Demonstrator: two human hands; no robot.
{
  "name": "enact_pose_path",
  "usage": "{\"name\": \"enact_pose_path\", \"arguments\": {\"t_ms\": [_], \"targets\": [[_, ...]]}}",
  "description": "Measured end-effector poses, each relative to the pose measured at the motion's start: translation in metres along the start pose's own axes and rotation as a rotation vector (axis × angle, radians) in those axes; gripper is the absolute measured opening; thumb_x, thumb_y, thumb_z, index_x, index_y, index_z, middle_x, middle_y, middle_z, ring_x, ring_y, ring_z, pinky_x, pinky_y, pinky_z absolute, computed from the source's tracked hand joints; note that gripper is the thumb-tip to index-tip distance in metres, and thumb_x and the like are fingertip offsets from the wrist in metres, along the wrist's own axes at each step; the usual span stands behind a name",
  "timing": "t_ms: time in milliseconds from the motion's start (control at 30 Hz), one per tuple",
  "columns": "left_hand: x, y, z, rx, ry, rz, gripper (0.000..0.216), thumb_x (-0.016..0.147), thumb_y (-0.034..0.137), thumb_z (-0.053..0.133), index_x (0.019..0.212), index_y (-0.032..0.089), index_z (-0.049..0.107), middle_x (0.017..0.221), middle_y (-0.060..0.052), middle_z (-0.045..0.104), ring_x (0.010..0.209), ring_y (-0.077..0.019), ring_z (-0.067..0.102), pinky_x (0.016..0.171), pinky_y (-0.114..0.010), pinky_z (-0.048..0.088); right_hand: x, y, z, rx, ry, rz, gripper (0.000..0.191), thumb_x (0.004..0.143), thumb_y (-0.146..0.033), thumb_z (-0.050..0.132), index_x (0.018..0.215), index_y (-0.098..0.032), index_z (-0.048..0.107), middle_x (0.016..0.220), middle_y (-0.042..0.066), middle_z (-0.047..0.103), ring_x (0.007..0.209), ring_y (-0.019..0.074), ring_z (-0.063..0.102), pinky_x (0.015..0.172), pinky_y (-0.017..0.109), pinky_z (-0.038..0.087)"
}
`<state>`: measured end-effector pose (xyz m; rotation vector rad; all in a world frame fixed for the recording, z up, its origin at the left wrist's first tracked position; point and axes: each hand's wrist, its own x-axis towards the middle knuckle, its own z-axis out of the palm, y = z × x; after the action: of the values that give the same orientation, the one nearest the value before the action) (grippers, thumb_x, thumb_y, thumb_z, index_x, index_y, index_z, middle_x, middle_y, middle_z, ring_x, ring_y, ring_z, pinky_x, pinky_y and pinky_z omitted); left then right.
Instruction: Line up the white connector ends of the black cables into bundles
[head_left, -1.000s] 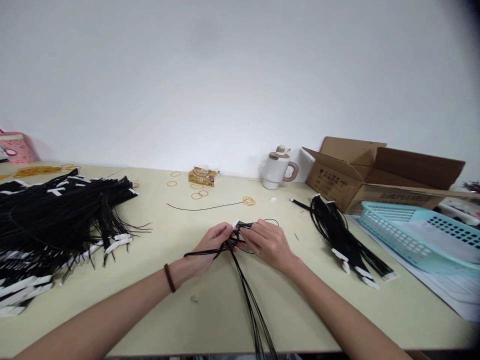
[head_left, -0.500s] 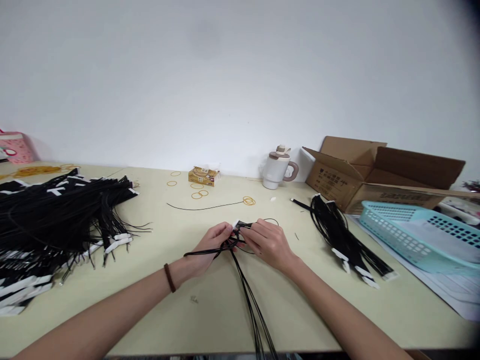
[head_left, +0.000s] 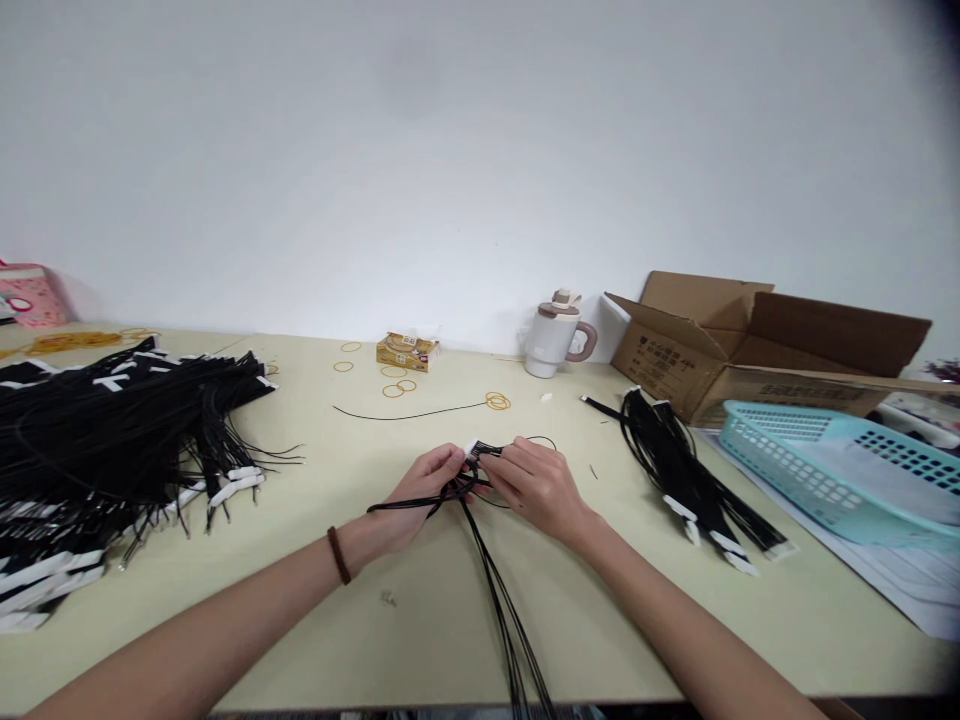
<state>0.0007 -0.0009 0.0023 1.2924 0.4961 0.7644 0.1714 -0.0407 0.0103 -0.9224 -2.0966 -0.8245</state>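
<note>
Between my hands is a wire harness (head_left: 491, 560) of thin black wires with a white connector (head_left: 472, 449) at its upper end. My left hand (head_left: 420, 500) pinches the connector between thumb and fingers, and some wires loop over its palm. Just to the right, my right hand (head_left: 540, 488) has its fingers closed on the black wires close to the connector; its fingertips are partly hidden. Several wires hang down from the hands past the table's front edge. A thin wire end curves out behind my right hand.
On the left lies a big pile of black harnesses (head_left: 135, 420); a smaller bundle (head_left: 675, 460) is on the right. Rubber bands (head_left: 497, 401), a loose wire (head_left: 405, 417), a small box (head_left: 407, 352) and a tumbler (head_left: 551, 340) stand behind. A carton (head_left: 675, 370) and turquoise basket (head_left: 817, 500) occupy the right.
</note>
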Motion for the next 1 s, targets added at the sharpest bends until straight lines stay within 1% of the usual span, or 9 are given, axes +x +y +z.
{"name": "enact_pose_path", "arguments": {"t_ms": [367,633,1000], "targets": [[0.0010,-0.0026,-0.0008,-0.009,-0.003,-0.017,0.028,0.079,0.043,0.050,0.077,0.015,0.052,0.074,0.000,0.051,0.070,-0.0123,0.048,0.068,-0.028,0.039,0.0001,0.0007,0.0002,0.001,-0.007,0.008,0.015,0.086,-0.023,0.049,0.081,-0.016,0.060,0.056,-0.001,0.049,0.055,0.0109,0.036,0.051,0.024,0.026],[0.0009,-0.0006,0.0004,-0.019,-0.005,-0.029,0.028,0.078,0.044,0.050,0.077,0.015,0.052,0.074,0.000,0.052,0.070,-0.0131,0.050,0.068,-0.029,0.039,-0.0012,0.0012,0.0008,0.003,-0.011,0.007,0.016,0.086,-0.026,0.049,0.082,-0.016,0.060,0.057,-0.001,0.050,0.056,0.0110,0.037,0.052,0.024,0.026],[0.0008,-0.0020,-0.0010,-0.007,-0.009,-0.008,0.030,0.078,0.045,0.050,0.077,0.015,0.052,0.076,-0.002,0.054,0.073,-0.0146,0.051,0.068,-0.029,0.040,-0.0008,0.0016,0.0003,0.003,-0.009,0.008,0.014,0.086,-0.024,0.048,0.081,-0.016,0.060,0.057,-0.001,0.050,0.055,0.0108,0.037,0.051,0.024,0.026]]}}
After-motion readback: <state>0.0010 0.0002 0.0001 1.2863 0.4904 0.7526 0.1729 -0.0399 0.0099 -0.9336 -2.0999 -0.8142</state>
